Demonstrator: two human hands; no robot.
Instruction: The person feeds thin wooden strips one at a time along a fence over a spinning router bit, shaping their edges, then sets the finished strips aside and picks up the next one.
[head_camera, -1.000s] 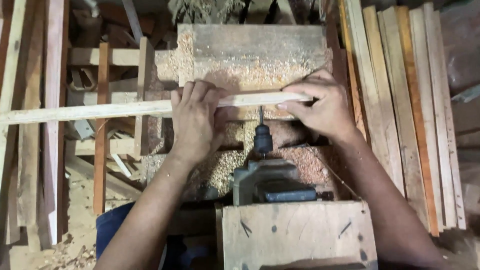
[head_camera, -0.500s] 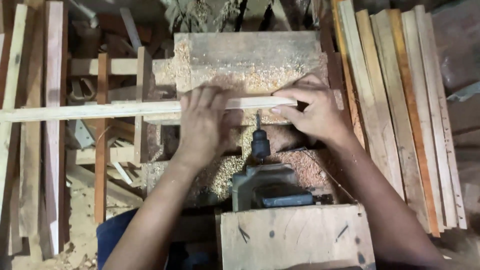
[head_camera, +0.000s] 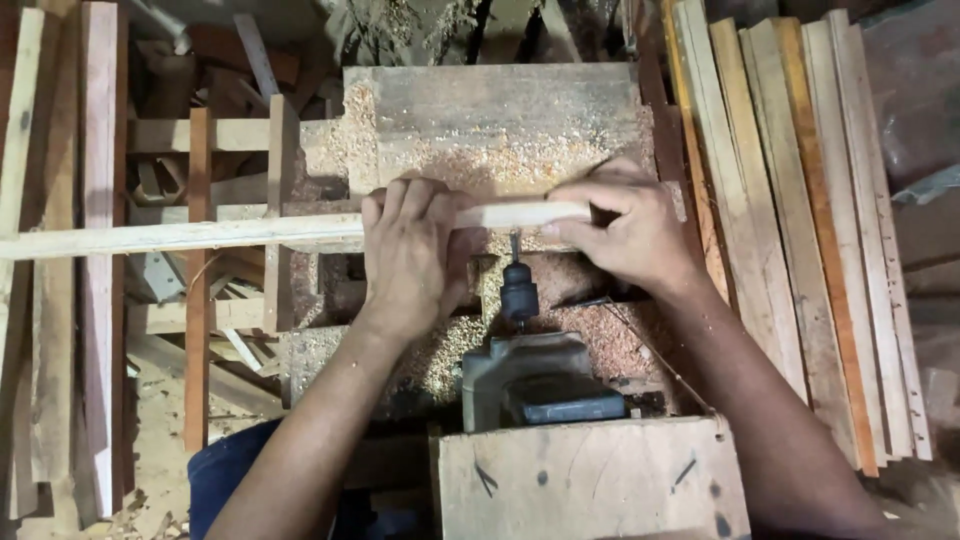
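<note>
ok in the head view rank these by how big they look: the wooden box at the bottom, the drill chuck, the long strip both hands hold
1. wooden box, broadest, though it is nearest the camera, which flatters it.
2. long strip, longest but very thin; left hand and right hand cover part of it.
3. drill chuck, clearly smallest.

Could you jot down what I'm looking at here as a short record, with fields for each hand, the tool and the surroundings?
Left hand: left hand pressed on a long pale wooden strip
Right hand: right hand gripping the strip's end
Tool: dark horizontal drill chuck with its bit pointing at the strip, on a grey machine body
Surface: sawdust-covered wooden block
Right side: stack of wooden slats
Front: plain wooden box
</note>
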